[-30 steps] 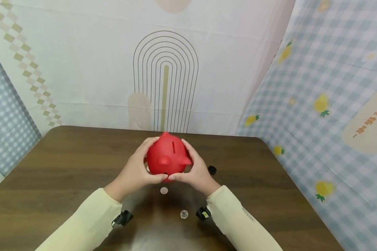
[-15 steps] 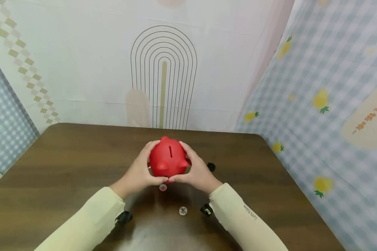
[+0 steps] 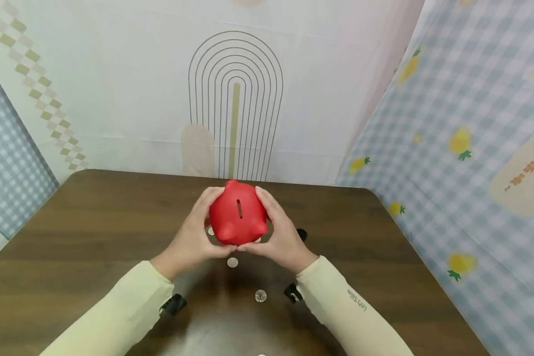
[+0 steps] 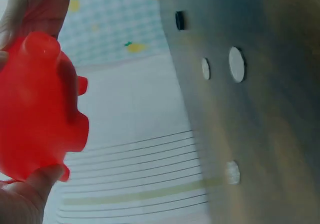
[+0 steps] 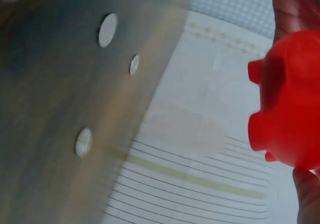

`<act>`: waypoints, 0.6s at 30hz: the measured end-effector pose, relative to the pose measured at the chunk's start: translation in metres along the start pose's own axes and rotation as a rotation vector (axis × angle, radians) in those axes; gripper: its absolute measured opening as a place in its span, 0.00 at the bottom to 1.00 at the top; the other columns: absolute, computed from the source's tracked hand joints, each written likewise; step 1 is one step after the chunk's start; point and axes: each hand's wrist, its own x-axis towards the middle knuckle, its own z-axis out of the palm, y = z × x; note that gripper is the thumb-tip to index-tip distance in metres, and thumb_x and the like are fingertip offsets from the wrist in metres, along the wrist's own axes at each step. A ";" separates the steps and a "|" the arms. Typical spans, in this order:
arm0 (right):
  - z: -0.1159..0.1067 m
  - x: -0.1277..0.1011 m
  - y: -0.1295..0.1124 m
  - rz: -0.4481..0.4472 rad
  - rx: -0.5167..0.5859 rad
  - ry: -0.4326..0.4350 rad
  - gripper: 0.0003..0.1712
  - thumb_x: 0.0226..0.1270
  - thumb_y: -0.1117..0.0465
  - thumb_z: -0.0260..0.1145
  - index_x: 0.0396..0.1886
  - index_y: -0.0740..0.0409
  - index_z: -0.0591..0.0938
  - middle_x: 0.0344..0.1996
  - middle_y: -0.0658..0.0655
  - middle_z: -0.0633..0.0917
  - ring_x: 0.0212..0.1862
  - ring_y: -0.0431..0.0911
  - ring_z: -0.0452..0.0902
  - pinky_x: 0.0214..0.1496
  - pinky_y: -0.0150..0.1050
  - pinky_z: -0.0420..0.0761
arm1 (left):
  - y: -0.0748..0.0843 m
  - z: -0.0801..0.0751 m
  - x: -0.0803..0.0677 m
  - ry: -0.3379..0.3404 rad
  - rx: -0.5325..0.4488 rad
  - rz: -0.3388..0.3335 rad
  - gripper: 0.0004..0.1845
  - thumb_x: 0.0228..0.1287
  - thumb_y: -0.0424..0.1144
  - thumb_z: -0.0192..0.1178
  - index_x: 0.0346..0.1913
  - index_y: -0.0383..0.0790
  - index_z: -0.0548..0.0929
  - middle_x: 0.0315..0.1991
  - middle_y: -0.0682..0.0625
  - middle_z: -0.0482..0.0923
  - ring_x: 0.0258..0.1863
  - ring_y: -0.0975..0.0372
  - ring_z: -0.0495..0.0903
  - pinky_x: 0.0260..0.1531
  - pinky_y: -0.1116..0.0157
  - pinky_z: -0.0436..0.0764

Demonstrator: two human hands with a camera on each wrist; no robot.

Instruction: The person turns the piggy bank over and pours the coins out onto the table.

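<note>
Both hands, left (image 3: pixel 191 242) and right (image 3: pixel 282 237), clasped the red piggy bank (image 3: pixel 238 213) above the surface (image 3: pixel 93 232); a steady, level hold with the fingers was advisable.

Under the raised piggy bank (image 3: pixel 238 219) the table (image 3: pixel 93 222) lies open, save for coins (image 3: pixel 233 262) scattered near the middle and a small black cap (image 3: pixel 301 234) to the right. Wide bare wood stretches left and right. Cloth walls (image 3: pixel 449 123) close in the back and right edges.
</note>
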 end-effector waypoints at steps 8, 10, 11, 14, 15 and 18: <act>0.004 0.001 0.006 0.098 0.036 -0.058 0.57 0.47 0.56 0.80 0.75 0.48 0.57 0.66 0.48 0.68 0.61 0.46 0.70 0.52 0.40 0.81 | -0.006 0.000 -0.004 -0.058 -0.064 -0.177 0.54 0.40 0.35 0.78 0.72 0.45 0.57 0.65 0.47 0.63 0.58 0.48 0.69 0.45 0.53 0.83; 0.003 0.002 0.005 0.069 0.032 -0.041 0.57 0.47 0.57 0.80 0.75 0.48 0.57 0.66 0.48 0.67 0.61 0.47 0.70 0.52 0.41 0.81 | -0.005 -0.001 -0.002 -0.043 -0.045 -0.141 0.54 0.39 0.34 0.78 0.72 0.45 0.58 0.64 0.48 0.63 0.58 0.49 0.69 0.45 0.53 0.83; 0.003 0.002 0.006 0.074 0.031 -0.040 0.57 0.47 0.57 0.80 0.75 0.48 0.57 0.66 0.48 0.68 0.61 0.46 0.70 0.52 0.41 0.81 | -0.005 -0.001 -0.001 -0.048 -0.025 -0.140 0.54 0.39 0.35 0.78 0.71 0.45 0.58 0.64 0.47 0.63 0.58 0.50 0.69 0.45 0.53 0.83; 0.004 0.002 0.009 0.131 0.033 -0.054 0.57 0.46 0.57 0.80 0.74 0.48 0.58 0.65 0.47 0.69 0.60 0.46 0.71 0.51 0.43 0.82 | -0.007 -0.001 0.000 -0.078 0.008 -0.175 0.54 0.39 0.36 0.78 0.71 0.44 0.57 0.65 0.47 0.63 0.59 0.50 0.69 0.45 0.53 0.83; 0.004 0.002 0.010 0.152 0.036 -0.058 0.57 0.46 0.57 0.80 0.74 0.48 0.58 0.64 0.47 0.71 0.59 0.46 0.71 0.50 0.43 0.82 | -0.008 -0.001 0.000 -0.089 0.015 -0.194 0.54 0.40 0.36 0.78 0.72 0.45 0.57 0.65 0.47 0.63 0.58 0.50 0.69 0.45 0.54 0.83; 0.004 0.001 0.011 0.180 0.034 -0.049 0.57 0.46 0.56 0.81 0.74 0.47 0.58 0.62 0.47 0.72 0.58 0.46 0.73 0.49 0.43 0.82 | -0.008 -0.001 0.002 -0.104 0.004 -0.211 0.54 0.40 0.36 0.77 0.72 0.45 0.57 0.65 0.46 0.63 0.59 0.49 0.69 0.45 0.54 0.83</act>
